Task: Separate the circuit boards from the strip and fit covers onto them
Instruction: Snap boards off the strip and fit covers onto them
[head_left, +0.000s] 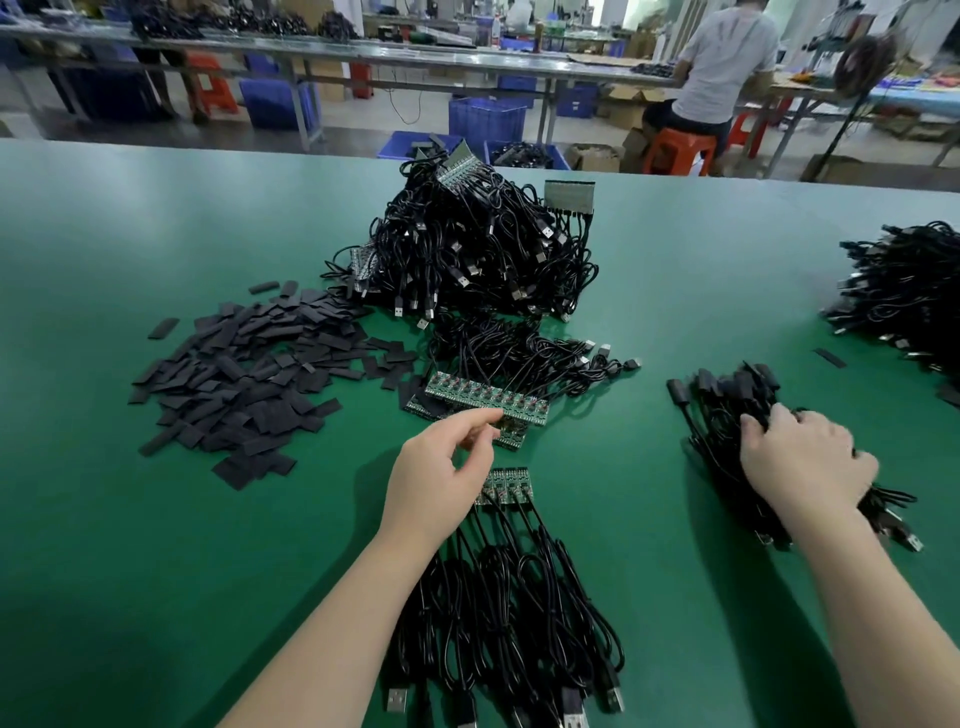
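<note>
Head view: my left hand (441, 467), fingers loosely apart, reaches twd the board strip (485, 400) to take it; right hand (805, 467) grips finished cable bundle (727, 415), prob. setting it aside.

Both bare forearms reach forward from the bottom edge of the view, the left one slanting up from the lower left, the right one from the lower right corner. The left hand (441, 467) hangs palm-inward with the thumb and forefinger stretched forward and close together, the other fingers loosely curled beneath. The right hand (805, 462) lies palm down, back of the hand up, its fingers curled downward and gripping.
</note>
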